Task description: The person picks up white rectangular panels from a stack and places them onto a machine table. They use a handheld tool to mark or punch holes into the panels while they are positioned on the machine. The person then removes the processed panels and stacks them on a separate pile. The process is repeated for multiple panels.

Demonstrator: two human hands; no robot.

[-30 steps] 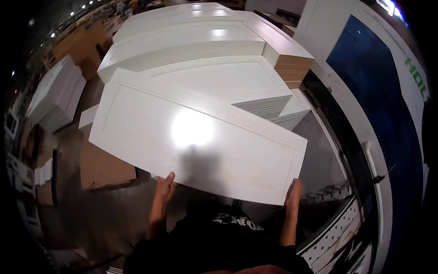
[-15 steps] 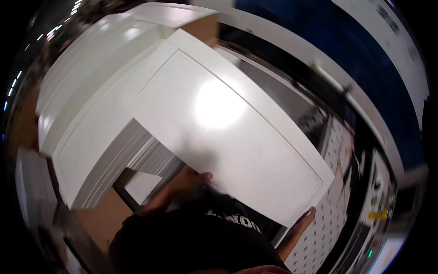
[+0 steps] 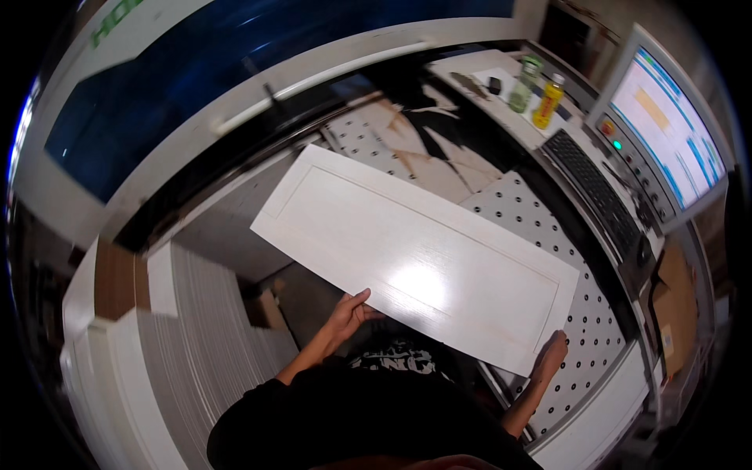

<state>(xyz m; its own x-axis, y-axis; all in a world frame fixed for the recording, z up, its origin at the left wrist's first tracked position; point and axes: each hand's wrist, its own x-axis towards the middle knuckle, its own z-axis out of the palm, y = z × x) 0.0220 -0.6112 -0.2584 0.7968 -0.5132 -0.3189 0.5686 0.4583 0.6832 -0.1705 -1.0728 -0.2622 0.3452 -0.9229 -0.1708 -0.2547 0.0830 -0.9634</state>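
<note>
A white rectangular panel with a grooved frame line, much like a cabinet door, is held between my two hands in front of my body. My left hand grips its near long edge, thumb on top and fingers underneath. At the panel's right end, my right hand is closed round the short edge near the corner; some of its fingers are hidden behind it. Overhead light glares off the panel's middle. Below its right part lies a white table top dotted with dark round studs.
On my left stand tall stacks of white panels. A machine with a blue cover spans the far side. To the right are a keyboard, a monitor, a yellow bottle and a green bottle.
My view has swung to the right, away from the panel stack. The held panel has come clear of the stack and now hangs partly over the studded table, both hands still on it.
</note>
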